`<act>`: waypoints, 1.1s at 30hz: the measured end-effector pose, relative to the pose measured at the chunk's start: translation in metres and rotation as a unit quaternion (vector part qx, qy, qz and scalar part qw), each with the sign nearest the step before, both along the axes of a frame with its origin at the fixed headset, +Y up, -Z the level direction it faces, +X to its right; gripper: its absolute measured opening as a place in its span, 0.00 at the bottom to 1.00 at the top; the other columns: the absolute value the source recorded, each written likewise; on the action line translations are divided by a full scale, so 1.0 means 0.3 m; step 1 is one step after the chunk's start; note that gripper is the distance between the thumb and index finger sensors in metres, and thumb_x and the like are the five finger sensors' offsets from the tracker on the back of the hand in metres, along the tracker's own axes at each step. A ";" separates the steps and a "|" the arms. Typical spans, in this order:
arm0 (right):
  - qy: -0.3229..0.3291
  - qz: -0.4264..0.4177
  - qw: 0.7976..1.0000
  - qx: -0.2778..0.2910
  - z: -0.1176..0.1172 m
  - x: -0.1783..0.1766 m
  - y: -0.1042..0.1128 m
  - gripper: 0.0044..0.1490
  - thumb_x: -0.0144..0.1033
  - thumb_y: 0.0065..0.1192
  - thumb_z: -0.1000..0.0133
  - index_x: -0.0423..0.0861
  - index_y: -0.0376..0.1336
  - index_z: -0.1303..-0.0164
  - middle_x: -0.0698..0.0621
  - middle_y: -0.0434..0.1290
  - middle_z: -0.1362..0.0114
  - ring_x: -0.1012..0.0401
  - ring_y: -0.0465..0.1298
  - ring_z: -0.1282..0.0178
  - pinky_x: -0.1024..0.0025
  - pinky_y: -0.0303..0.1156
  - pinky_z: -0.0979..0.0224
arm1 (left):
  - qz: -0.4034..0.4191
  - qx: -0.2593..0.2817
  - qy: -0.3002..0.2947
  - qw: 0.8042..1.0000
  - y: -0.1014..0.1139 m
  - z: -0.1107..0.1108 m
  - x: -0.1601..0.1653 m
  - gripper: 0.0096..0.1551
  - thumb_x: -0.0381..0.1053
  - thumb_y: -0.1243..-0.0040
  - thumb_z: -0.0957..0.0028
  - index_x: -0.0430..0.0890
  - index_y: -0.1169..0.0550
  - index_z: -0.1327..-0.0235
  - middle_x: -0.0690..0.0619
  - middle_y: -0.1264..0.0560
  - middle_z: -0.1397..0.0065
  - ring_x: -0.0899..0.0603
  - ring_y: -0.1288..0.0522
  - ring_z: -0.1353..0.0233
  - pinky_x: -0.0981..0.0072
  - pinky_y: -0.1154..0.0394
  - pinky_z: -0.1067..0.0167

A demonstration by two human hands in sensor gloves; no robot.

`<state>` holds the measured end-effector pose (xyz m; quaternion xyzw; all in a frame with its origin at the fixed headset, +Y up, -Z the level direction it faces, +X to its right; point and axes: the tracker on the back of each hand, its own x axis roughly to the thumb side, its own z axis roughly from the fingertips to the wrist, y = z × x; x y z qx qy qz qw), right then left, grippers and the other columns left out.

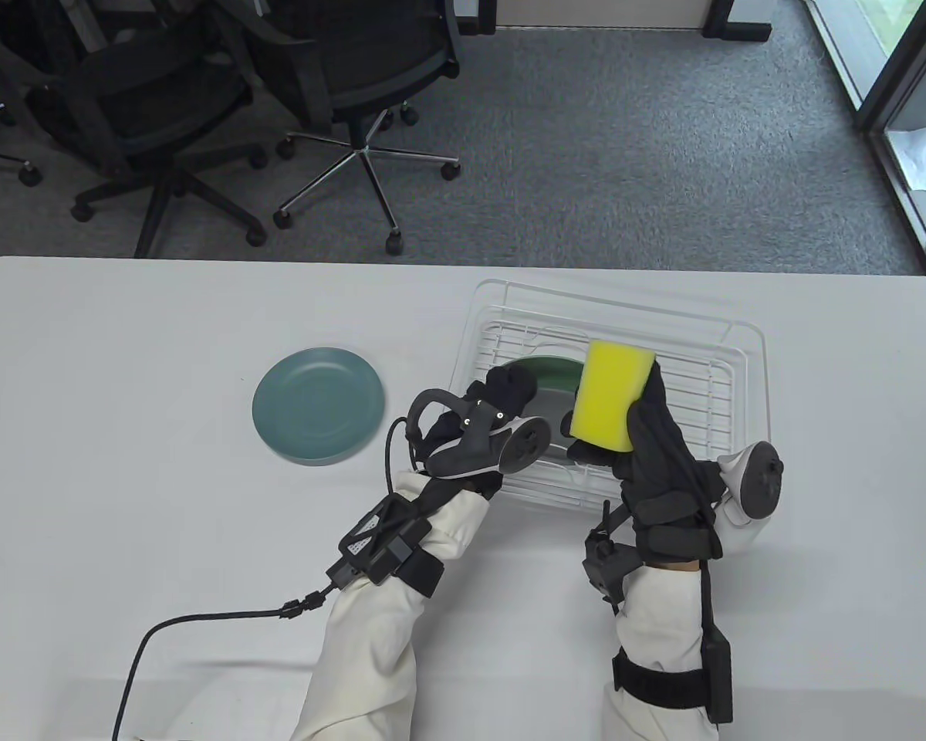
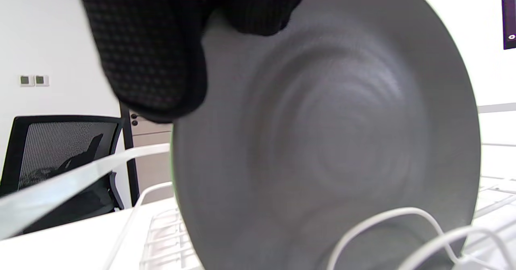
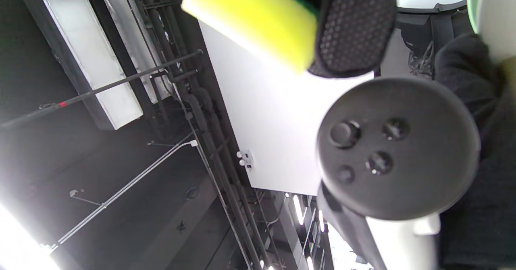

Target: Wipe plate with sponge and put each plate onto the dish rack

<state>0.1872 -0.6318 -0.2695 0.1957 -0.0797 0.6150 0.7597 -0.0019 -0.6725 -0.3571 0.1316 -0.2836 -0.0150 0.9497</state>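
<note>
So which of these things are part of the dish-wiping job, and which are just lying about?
Part of the job:
- yellow sponge, held in the right hand
- green plate, held by the left hand over the rack
- white wire dish rack
- teal plate, flat on the table

Just lying about:
- office chairs beyond the table
- black cable from the left wrist

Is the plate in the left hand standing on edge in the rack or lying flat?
On edge: the plate stands tilted among the rack's wires, left hand gripping its rim.

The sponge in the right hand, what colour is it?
Bright yellow sponge, clearest in the table view.
</note>
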 end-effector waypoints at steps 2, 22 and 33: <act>-0.004 -0.002 1.000 0.000 0.001 0.004 0.000 0.40 0.40 0.36 0.26 0.37 0.32 0.11 0.22 0.58 0.22 0.36 0.70 0.34 0.53 0.74 0.34 | 0.025 -0.022 0.025 0.999 -0.002 -0.014 -0.017 0.23 0.38 0.42 0.42 0.39 0.25 0.34 0.36 0.19 0.41 0.34 0.10 0.50 0.68 0.08 0.63; 0.007 0.015 1.000 -0.010 -0.012 -0.026 -0.008 0.40 0.41 0.37 0.25 0.37 0.32 0.11 0.22 0.58 0.22 0.36 0.70 0.34 0.52 0.74 0.34 | 0.178 -0.163 0.308 0.920 -0.105 -0.056 -0.622 0.45 0.51 0.47 0.36 0.23 0.43 0.18 0.17 0.41 0.22 0.12 0.39 0.29 0.28 0.31 0.36; 0.008 0.035 0.999 -0.021 -0.025 -0.052 -0.022 0.40 0.41 0.37 0.26 0.37 0.33 0.11 0.22 0.58 0.22 0.36 0.70 0.34 0.52 0.74 0.34 | 0.143 -0.285 0.464 0.827 -0.316 -0.030 -0.863 0.64 0.62 0.47 0.39 0.18 0.59 0.20 0.10 0.53 0.22 0.04 0.49 0.31 0.17 0.39 0.37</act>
